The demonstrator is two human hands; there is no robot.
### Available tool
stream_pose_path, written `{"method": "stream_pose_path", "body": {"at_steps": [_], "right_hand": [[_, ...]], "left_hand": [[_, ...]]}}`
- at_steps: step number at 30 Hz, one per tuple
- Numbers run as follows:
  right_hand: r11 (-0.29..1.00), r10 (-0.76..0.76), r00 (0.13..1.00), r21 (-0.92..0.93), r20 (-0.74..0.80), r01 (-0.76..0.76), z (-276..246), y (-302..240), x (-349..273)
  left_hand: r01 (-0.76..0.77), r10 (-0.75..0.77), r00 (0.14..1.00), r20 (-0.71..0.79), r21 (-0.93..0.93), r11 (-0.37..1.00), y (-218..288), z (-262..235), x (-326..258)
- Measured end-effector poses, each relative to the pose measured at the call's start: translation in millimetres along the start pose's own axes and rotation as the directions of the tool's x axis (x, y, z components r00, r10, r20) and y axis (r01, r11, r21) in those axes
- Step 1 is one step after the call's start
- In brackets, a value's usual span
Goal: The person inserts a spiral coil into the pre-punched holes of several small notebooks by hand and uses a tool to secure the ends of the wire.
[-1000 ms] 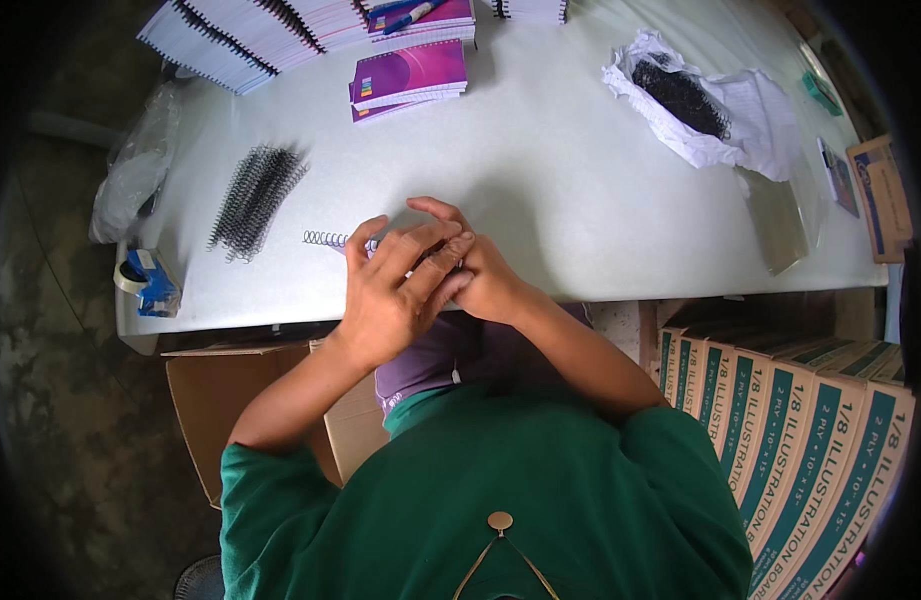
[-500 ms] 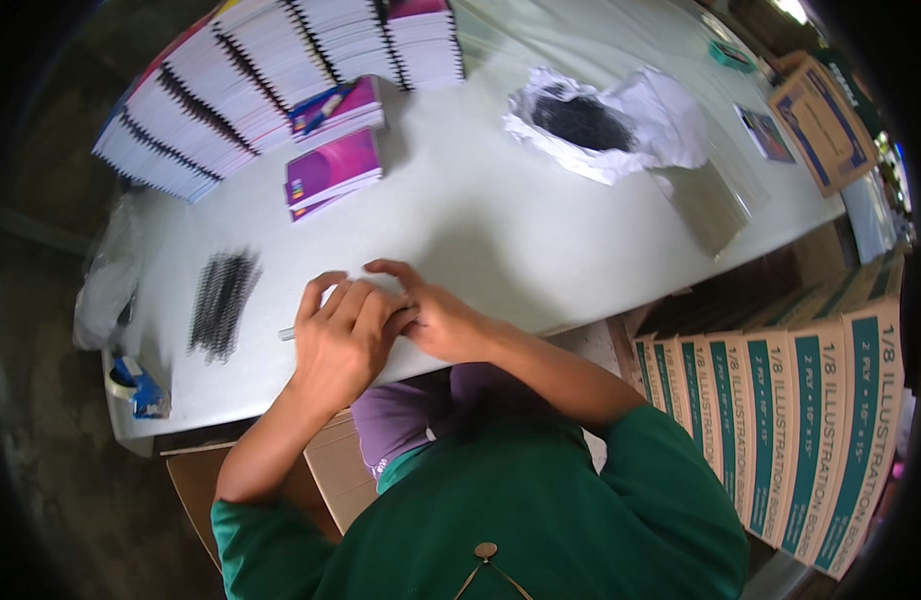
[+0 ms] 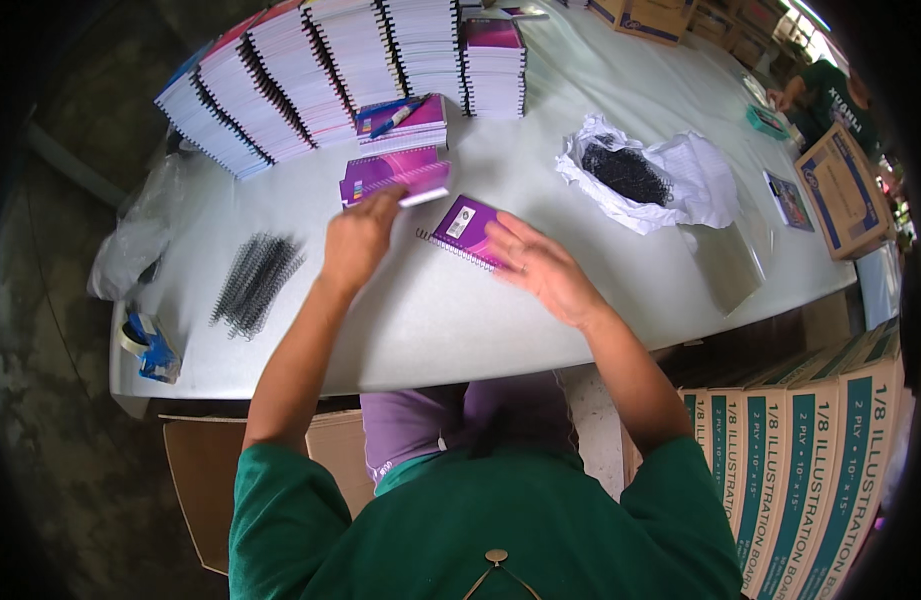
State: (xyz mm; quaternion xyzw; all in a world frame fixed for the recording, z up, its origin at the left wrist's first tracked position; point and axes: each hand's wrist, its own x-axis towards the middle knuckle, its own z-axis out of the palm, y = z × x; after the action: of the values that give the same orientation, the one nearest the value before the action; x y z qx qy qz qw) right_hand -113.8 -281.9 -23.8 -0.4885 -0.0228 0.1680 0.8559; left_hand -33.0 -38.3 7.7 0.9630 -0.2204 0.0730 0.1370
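A small purple notebook (image 3: 420, 182), blurred along its edge, is pinched at its near corner by my left hand (image 3: 360, 240), whose fingers are closed. It sits over a short stack of similar purple notebooks (image 3: 353, 190). To the right, another purple notebook (image 3: 464, 222) lies tilted on the table, with a white label on its cover and a spiral wire along its near edge. My right hand (image 3: 536, 266) is open beside it, fingers stretched and slightly blurred, the tips over its right end.
Tall stacks of spiral-bound notebooks (image 3: 290, 75) line the far left. Loose black coils (image 3: 258, 285) lie at left, near a tape dispenser (image 3: 152, 348). More coils (image 3: 620, 172) sit in crumpled white paper (image 3: 702, 180). Pens (image 3: 395, 118) rest on a notebook pile. Cartons (image 3: 810, 450) stand at right; another person (image 3: 830, 100) is beyond.
My hands have parted and moved farther over the table. The spiral-bound notebook now lies flat below the right hand, while the left has reached the stack and taken hold of a notebook.
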Motion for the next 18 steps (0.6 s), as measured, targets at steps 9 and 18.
{"method": "stream_pose_path", "body": {"at_steps": [9,18], "right_hand": [[0.804,-0.305,0.930,-0.468,0.205,0.366,34.2,14.9,4.5],[0.723,-0.171,0.947,-0.619,0.271,0.307,39.8,51.3,15.0]], "left_hand": [[0.142,-0.043,0.906,-0.421,0.206,0.968,-90.5,-20.4,-78.4],[0.315,-0.238,0.824,-0.515,0.065,0.947,-129.3,-28.0,-99.5]]}}
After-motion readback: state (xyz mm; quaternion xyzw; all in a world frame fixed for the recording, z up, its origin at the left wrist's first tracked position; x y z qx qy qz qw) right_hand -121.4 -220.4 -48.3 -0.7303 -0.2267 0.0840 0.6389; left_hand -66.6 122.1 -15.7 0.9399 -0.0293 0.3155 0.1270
